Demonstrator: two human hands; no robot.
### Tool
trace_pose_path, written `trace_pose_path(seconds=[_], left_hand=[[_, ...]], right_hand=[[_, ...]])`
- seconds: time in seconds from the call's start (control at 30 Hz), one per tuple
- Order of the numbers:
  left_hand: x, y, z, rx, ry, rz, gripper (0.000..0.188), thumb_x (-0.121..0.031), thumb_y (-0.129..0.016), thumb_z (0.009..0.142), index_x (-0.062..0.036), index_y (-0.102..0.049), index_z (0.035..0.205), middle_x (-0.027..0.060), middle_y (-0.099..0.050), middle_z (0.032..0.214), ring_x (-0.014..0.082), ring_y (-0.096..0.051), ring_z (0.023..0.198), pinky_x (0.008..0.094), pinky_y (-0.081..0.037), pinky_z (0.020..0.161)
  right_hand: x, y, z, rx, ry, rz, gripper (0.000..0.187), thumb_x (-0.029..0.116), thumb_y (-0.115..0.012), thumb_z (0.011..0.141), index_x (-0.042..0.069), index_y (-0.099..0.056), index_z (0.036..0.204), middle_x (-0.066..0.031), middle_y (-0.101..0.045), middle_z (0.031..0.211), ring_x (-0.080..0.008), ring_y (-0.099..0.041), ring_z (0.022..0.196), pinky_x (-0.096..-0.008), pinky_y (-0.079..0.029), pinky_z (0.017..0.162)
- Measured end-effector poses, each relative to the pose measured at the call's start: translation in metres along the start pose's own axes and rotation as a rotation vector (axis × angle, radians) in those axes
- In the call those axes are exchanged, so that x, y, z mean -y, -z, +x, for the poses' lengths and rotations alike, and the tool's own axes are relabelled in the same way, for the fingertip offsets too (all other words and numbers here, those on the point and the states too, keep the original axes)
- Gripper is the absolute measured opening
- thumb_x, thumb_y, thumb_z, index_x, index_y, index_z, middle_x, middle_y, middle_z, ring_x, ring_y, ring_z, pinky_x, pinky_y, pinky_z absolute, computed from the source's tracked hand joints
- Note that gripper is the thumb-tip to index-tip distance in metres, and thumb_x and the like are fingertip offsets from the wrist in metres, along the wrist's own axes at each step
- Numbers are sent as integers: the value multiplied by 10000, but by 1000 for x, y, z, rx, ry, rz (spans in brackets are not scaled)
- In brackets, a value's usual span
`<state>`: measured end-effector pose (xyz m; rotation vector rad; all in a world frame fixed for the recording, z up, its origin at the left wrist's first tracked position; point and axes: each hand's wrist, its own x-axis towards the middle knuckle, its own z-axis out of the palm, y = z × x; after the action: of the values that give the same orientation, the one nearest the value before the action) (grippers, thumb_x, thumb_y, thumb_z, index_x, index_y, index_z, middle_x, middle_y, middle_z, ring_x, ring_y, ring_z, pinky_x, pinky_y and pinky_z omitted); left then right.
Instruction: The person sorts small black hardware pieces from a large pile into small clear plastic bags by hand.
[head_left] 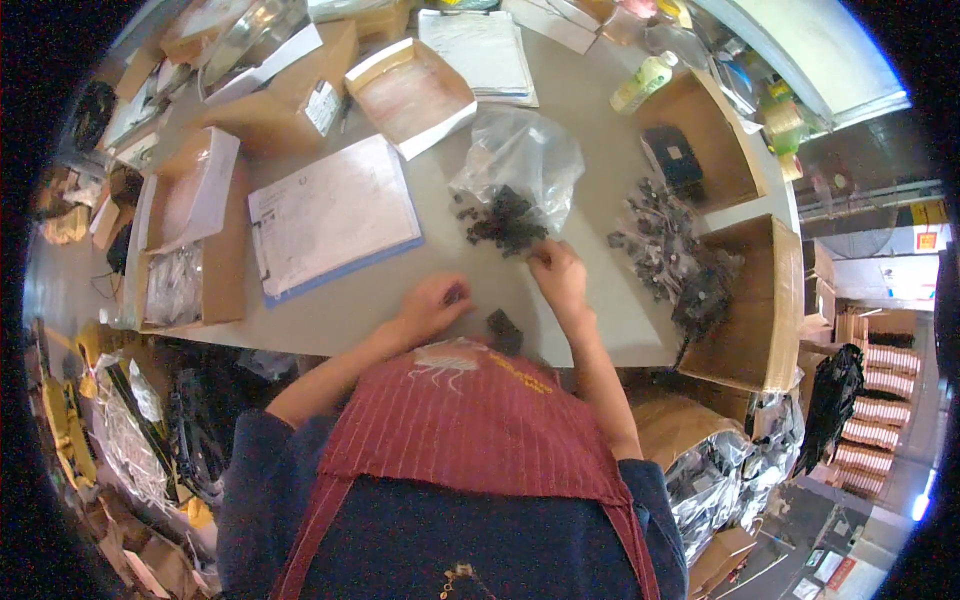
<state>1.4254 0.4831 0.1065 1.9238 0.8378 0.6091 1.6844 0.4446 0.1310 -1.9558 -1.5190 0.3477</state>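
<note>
My left hand (436, 304) is closed over the near part of the table, its fingers curled round a small black part (455, 295). The right hand (560, 275) reaches to the near edge of a pile of small black parts (508, 222); its fingertips are pinched together, and what lies between them is too small to tell. Behind the pile spreads a clear plastic bag (525, 150), partly under the parts. A dark rectangular piece (505, 330) rests between my forearms, close to the table's front edge.
More black parts with pale pieces (655, 240) lie heaped on the right, beside an open cardboard box (755, 310). On the left are a clipboard with papers (335, 215) and a box with plastic bags (225, 270). Farther back stand a shallow carton (415, 95) and a bottle (643, 82).
</note>
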Motion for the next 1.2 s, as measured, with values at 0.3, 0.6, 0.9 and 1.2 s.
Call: trace_pose_path(seconds=[0.3,0.6,0.9,1.2], left_hand=[[-14,5,14,97,227,-51,300,-288,-735,863,-50,-617,1002,107,-640,870,214,-611,789,364,-496,726],[-4,-7,20,81,21,-51,292,-164,-723,812,-49,-611,1056,151,-656,984,296,-635,895,398,-504,787],[-6,-9,26,139,22,-33,358,-180,-687,821,-74,-617,1156,172,-659,1107,359,-630,1043,438,-498,887],[-24,-6,26,122,-15,-91,421,-297,-702,849,-82,-610,1199,168,-661,1115,375,-624,1049,445,-492,891]], right_hand=[[79,31,-18,218,168,362,200,52,-695,797,32,-678,995,-140,-639,886,-335,-636,793,-407,-522,702],[96,29,-20,248,453,254,187,17,-697,821,48,-700,1005,-120,-636,885,-289,-650,756,-364,-532,665],[97,26,-22,255,319,269,168,5,-702,838,25,-695,1004,-96,-651,903,-221,-677,764,-322,-538,657],[94,24,-22,231,342,383,154,3,-694,866,6,-692,1020,-107,-674,960,-174,-671,805,-290,-544,684]])
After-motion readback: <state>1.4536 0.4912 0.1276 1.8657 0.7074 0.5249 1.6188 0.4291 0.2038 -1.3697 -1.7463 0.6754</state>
